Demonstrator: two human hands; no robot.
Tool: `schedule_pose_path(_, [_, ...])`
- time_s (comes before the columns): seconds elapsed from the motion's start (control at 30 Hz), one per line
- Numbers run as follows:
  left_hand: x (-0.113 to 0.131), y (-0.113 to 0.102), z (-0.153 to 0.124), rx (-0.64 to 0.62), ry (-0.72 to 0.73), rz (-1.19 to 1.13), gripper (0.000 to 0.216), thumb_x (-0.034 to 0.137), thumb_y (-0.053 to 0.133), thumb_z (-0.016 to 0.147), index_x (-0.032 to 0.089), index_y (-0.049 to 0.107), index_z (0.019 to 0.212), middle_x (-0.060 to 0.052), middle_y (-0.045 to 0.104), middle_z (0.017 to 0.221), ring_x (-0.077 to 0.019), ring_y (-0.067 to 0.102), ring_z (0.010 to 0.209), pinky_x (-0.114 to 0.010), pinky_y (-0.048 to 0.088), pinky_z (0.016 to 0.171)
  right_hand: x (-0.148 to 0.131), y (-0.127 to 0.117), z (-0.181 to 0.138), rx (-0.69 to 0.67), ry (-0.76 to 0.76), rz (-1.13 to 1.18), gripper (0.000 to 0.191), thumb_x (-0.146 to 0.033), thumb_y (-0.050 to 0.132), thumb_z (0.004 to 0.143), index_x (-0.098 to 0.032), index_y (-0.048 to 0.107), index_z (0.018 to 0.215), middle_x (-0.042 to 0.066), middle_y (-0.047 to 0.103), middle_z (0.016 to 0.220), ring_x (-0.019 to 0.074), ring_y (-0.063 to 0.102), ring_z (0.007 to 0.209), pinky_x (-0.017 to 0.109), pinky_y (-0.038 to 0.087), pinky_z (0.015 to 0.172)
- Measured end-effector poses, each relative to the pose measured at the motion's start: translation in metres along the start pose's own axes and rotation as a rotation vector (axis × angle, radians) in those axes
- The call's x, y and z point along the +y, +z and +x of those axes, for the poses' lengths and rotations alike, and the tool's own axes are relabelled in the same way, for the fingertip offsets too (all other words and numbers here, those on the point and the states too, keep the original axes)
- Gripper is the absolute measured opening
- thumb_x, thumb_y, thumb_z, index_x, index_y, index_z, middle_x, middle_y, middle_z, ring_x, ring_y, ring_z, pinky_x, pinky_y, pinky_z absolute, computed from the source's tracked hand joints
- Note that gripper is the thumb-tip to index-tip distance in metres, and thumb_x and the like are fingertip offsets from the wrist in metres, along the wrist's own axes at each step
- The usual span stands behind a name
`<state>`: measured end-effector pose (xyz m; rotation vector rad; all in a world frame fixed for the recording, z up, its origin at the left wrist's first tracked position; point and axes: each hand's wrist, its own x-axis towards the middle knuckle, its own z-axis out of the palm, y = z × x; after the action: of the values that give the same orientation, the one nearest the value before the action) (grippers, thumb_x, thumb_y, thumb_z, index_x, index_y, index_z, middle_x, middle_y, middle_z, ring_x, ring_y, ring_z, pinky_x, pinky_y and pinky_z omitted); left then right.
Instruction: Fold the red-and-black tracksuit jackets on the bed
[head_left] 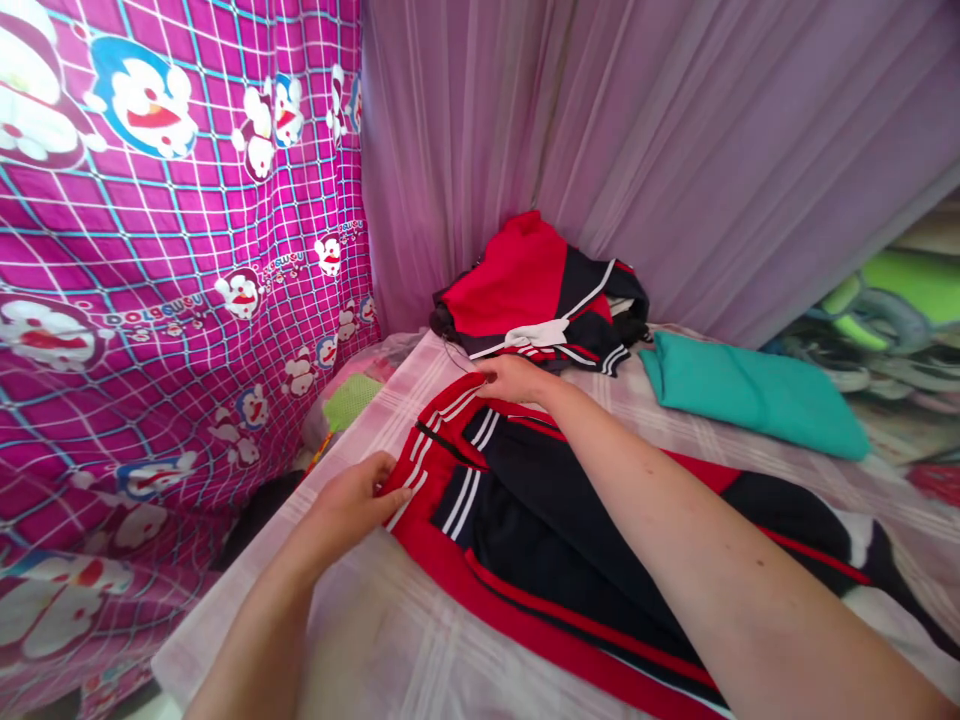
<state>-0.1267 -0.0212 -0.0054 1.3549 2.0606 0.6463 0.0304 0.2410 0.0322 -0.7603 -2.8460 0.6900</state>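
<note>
L hand [352, 508] pinches near end of jacket [555, 520] hem [412, 462]; R hand [516, 380] touches far end, grip can't tell. Jacket runs rt. under R forearm [667, 530]; plaid cloth [352, 625] open on nr side, L edge close to hem. Clothes pile [521, 275] just past R hand, teal bundle [757, 395] rt.

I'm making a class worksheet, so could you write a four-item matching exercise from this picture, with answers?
1. Left hand
2. Right hand
3. Folded cloth
4. Hanging cloth at picture's left

A. Plain teal
B. At the far end of the garment's striped edge
C. Pink, with cartoon prints
D. At that edge's near end

Pairs: 1-D; 2-B; 3-A; 4-C
</note>
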Motion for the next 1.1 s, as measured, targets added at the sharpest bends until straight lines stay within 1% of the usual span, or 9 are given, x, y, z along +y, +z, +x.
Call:
schedule_pose_path(0.1, [0.021, 0.0, -0.01, 0.031, 0.106, -0.241, 0.033, 0.052, 0.055, 0.075, 0.023, 0.056, 0.091, 0.0, 0.07, 0.088, -0.02, 0.065, 0.082, -0.031, 0.049, 0.073, 0.011, -0.014, -0.03, 0.072, 0.011, 0.008, 0.021, -0.025, 0.067, 0.08, -0.02, 0.075, 0.099, 0.0, 0.075, 0.089, 0.0156, 0.065, 0.081, 0.022, 0.046, 0.073])
schedule_pose_path(0.2, [0.055, 0.008, -0.023, 0.119, 0.168, -0.25, 0.031, 0.05, 0.058, 0.077, 0.023, 0.058, 0.093, 0.0, 0.072, 0.089, -0.02, 0.067, 0.082, -0.031, 0.05, 0.074, 0.026, -0.028, -0.063, 0.134, 0.022, 0.061, 0.02, -0.031, 0.067, 0.082, -0.019, 0.075, 0.096, 0.001, 0.076, 0.09, 0.0161, 0.066, 0.081, 0.023, 0.047, 0.074])
schedule_pose_path(0.33, [0.108, 0.037, -0.038, 0.183, 0.24, -0.061, 0.029, 0.049, 0.063, 0.08, 0.026, 0.061, 0.096, 0.002, 0.074, 0.087, -0.019, 0.068, 0.076, -0.029, 0.047, 0.068, 0.057, -0.038, -0.109, 0.2, 0.048, 0.165, 0.019, -0.029, 0.065, 0.082, -0.02, 0.075, 0.096, 0.0, 0.076, 0.092, 0.0164, 0.068, 0.085, 0.025, 0.049, 0.078])
schedule_pose_path(0.43, [0.142, 0.069, -0.044, 0.074, 0.31, 0.149, 0.023, 0.046, 0.064, 0.083, 0.027, 0.064, 0.098, 0.002, 0.073, 0.078, -0.0195, 0.068, 0.072, -0.028, 0.044, 0.063, 0.081, -0.038, -0.142, 0.211, 0.082, 0.189, 0.021, -0.019, 0.06, 0.079, -0.018, 0.076, 0.093, 0.0, 0.076, 0.087, 0.0163, 0.068, 0.084, 0.026, 0.05, 0.081])
schedule_pose_path(0.53, [0.163, 0.104, -0.046, -0.031, 0.385, 0.362, 0.021, 0.043, 0.065, 0.084, 0.027, 0.065, 0.098, -0.002, 0.074, 0.08, -0.0219, 0.07, 0.077, -0.029, 0.044, 0.064, 0.101, -0.031, -0.171, 0.25, 0.176, 0.165, 0.034, -0.008, 0.054, 0.075, -0.02, 0.077, 0.097, 0.0, 0.077, 0.09, 0.0172, 0.069, 0.086, 0.028, 0.051, 0.085])
schedule_pose_path(0.7, [0.175, 0.143, -0.042, -0.108, 0.444, 0.513, 0.028, 0.049, 0.061, 0.087, 0.025, 0.065, 0.101, -0.006, 0.073, 0.085, -0.0244, 0.07, 0.082, -0.031, 0.046, 0.067, 0.119, -0.011, -0.201, 0.341, 0.348, 0.062, 0.04, -0.009, 0.056, 0.077, -0.027, 0.077, 0.107, 0.001, 0.077, 0.105, 0.02, 0.07, 0.101, 0.03, 0.051, 0.09])
schedule_pose_path(0.9, [0.173, 0.153, -0.04, -0.131, 0.473, 0.458, 0.035, 0.056, 0.058, 0.087, 0.026, 0.069, 0.101, -0.005, 0.071, 0.083, -0.0207, 0.067, 0.078, -0.028, 0.047, 0.067, 0.121, -0.003, -0.217, 0.286, 0.349, -0.154, 0.042, -0.012, 0.053, 0.084, -0.032, 0.074, 0.115, 0.001, 0.073, 0.118, 0.0219, 0.066, 0.112, 0.032, 0.05, 0.095])
schedule_pose_path(1.0, [0.167, 0.151, -0.04, -0.227, 0.651, 0.356, 0.04, 0.057, 0.05, 0.092, 0.026, 0.072, 0.103, -0.006, 0.073, 0.089, -0.0198, 0.067, 0.084, -0.03, 0.05, 0.076, 0.112, -0.01, -0.221, 0.273, 0.407, -0.257, 0.052, -0.007, 0.05, 0.084, -0.028, 0.067, 0.128, 0.006, 0.068, 0.129, 0.0243, 0.062, 0.12, 0.036, 0.046, 0.102])
schedule_pose_path(1.1, [0.161, 0.153, -0.039, -0.295, 0.847, 0.299, 0.041, 0.045, 0.038, 0.1, 0.025, 0.072, 0.109, -0.007, 0.075, 0.109, -0.0219, 0.064, 0.107, -0.038, 0.046, 0.1, 0.093, -0.014, -0.215, 0.36, 0.461, -0.236, 0.055, -0.01, 0.046, 0.089, -0.02, 0.054, 0.142, 0.01, 0.058, 0.142, 0.0238, 0.055, 0.129, 0.036, 0.041, 0.109])
